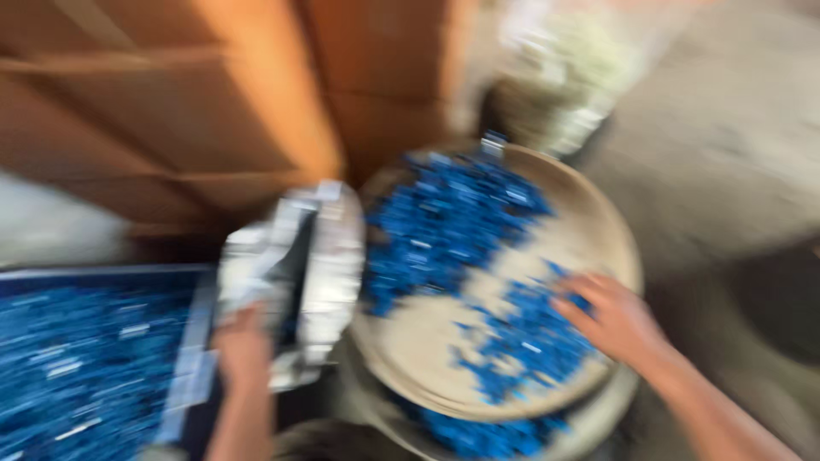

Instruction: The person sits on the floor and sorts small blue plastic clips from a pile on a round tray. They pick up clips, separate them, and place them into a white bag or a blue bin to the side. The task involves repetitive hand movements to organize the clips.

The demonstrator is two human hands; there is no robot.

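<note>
Blue plastic pieces (453, 222) are lying scattered over a round, pale shallow tray (598, 213), and that is where I am watching the right hand (611, 318) working. It is resting flat on the pieces at about four o'clock on the tray, fingers spread loosely and pointing toward nine o'clock, pinching nothing that I can make out through the blur. The thickest heap of pieces is lying up and to the left of it, at roughly eleven o'clock from the palm, with a bare patch of tray between.

Across the rim, the left hand (243, 346) is closing around the lower edge of a silvery, crumpled bag (329, 256) held just beside the tray's nine o'clock side, its dark mouth seeming to open upward. A blue crate (192, 341) filled with more blue pieces is sitting at far left, touching the bag. Brown cardboard boxes (171, 102) are standing behind, at twelve o'clock. The right hand is nearer the pieces; the left is nearer the bag.
</note>
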